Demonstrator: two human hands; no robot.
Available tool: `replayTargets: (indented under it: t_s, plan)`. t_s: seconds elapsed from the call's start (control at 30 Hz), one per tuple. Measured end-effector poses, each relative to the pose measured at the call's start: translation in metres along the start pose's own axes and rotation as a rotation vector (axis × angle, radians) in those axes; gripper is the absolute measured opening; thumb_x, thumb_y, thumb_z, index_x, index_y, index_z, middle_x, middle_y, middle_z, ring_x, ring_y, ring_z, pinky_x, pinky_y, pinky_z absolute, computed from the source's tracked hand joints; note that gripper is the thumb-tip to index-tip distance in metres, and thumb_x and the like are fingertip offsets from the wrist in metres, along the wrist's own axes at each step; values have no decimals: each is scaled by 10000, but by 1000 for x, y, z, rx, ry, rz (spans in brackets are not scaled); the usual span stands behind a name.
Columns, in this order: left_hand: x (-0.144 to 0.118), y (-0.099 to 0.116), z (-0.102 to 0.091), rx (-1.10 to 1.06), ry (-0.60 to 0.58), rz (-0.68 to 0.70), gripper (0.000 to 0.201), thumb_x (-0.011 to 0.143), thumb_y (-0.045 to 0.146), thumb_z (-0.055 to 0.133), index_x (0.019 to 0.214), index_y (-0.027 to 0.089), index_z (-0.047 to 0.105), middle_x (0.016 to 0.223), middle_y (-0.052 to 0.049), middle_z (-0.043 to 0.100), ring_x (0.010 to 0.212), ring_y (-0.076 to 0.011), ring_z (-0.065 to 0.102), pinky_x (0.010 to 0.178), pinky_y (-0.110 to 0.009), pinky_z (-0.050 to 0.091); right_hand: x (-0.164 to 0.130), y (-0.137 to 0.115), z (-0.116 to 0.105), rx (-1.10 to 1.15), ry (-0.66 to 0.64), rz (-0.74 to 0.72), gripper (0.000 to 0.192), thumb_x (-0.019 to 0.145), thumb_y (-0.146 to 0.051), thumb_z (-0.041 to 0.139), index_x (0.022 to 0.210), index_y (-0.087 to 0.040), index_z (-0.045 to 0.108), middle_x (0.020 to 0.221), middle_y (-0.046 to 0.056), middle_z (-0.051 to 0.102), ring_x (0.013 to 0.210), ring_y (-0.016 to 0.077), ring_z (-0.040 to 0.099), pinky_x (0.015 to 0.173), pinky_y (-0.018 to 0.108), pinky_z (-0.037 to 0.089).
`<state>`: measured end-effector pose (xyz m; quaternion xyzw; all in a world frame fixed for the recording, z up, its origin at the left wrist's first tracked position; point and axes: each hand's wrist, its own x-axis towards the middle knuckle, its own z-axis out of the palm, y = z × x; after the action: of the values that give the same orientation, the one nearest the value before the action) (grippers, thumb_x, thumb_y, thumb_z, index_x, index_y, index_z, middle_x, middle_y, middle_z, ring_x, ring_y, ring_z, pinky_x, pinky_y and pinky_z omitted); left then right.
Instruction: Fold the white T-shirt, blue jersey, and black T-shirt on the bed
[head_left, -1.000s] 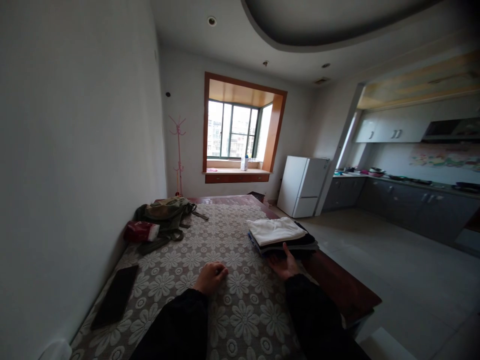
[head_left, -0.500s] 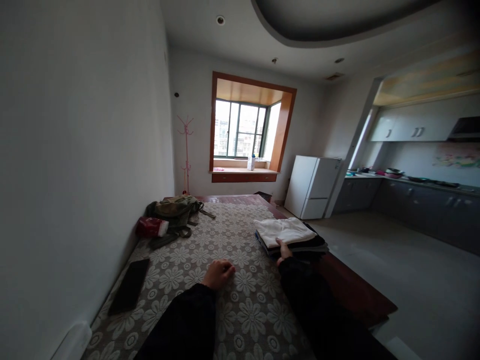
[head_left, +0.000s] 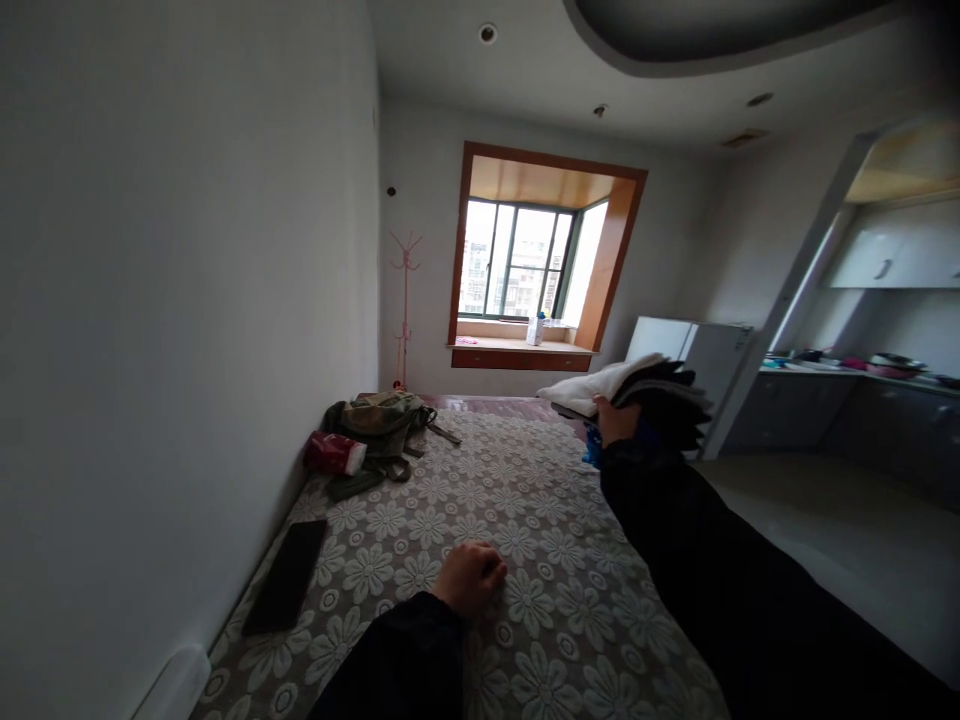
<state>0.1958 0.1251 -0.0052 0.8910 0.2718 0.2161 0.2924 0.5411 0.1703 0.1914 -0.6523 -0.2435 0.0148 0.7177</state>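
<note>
My right hand [head_left: 616,421] grips the near edge of a stack of folded clothes [head_left: 670,405], thumb on top, and holds it up and tilted above the far right side of the bed-like surface. A white folded garment [head_left: 592,384] lies on top of the stack; black and grey layers show under and behind it. Something blue [head_left: 592,446] shows beneath the stack by my wrist. Resting on the flower-patterned cover [head_left: 529,590], my left hand [head_left: 472,578] is curled into a loose fist, with nothing visible in it.
A black flat panel [head_left: 286,577] lies at the left by the wall. Farther back sit a red and white packet [head_left: 335,453] and a green backpack [head_left: 379,415]. Beyond the cover stand a pink coat rack [head_left: 406,300], a window sill [head_left: 517,345] and a white fridge [head_left: 660,340].
My right hand has lifted the stack of folded clothes off the cover, upward and away, tilting it. My left hand stays curled on the cover. The view has turned slightly left.
</note>
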Motion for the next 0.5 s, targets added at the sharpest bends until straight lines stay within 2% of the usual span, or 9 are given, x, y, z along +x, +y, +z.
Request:
replayTargets:
  t_s: [0.07, 0.13, 0.2, 0.27, 0.33, 0.4, 0.5]
  plan:
    - [1, 1, 1, 3, 4, 13, 268, 934, 385, 513, 907, 260, 748, 997, -60, 737, 933, -218, 653, 837, -323, 461, -6, -4, 41, -150, -46, -167, 719, 816, -321, 709, 1402, -71, 375, 1456, 261, 450, 1344, 339, 408, 1100, 439, 322]
    - [1, 2, 2, 5, 2, 26, 250, 932, 363, 517, 902, 263, 745, 1007, -57, 736, 937, -218, 654, 851, -332, 465, -26, 4, 83, -275, -149, -320, 743, 813, -306, 693, 1430, -77, 348, 1492, 257, 402, 1387, 370, 343, 1136, 475, 261]
    - [1, 1, 3, 8, -2, 34, 232, 927, 346, 526, 903, 270, 744, 1015, -52, 736, 945, -216, 653, 863, -334, 469, -59, 22, 120, -383, -318, -449, 710, 806, -250, 673, 1433, -91, 378, 1496, 249, 400, 1400, 400, 309, 1148, 510, 213]
    - [1, 1, 5, 14, -6, 35, 218, 921, 329, 532, 910, 271, 743, 1013, -54, 735, 954, -220, 651, 869, -340, 475, -98, 47, 147, -471, -538, -553, 639, 768, -167, 679, 1376, -120, 487, 1416, 229, 499, 1359, 406, 364, 1141, 506, 212]
    - [1, -1, 6, 17, -5, 33, 214, 918, 316, 531, 939, 268, 739, 1022, -67, 732, 972, -230, 647, 866, -345, 480, -137, 73, 164, -534, -773, -637, 582, 705, -97, 700, 1274, -170, 602, 1280, 176, 611, 1283, 371, 454, 1120, 456, 257]
    - [1, -2, 7, 18, 0, 31, 223, 917, 305, 524, 980, 259, 733, 1045, -88, 727, 993, -248, 642, 862, -356, 482, -166, 94, 174, -571, -960, -695, 569, 677, -95, 717, 1228, -221, 651, 1216, 118, 649, 1243, 330, 491, 1089, 410, 305]
    - [0, -3, 8, 13, 2, 29, 245, 913, 286, 510, 1013, 241, 729, 1057, -116, 721, 993, -268, 639, 857, -373, 481, -182, 112, 181, -603, -1086, -728, 563, 746, -164, 688, 1302, -232, 624, 1271, 101, 616, 1265, 304, 465, 1067, 393, 339]
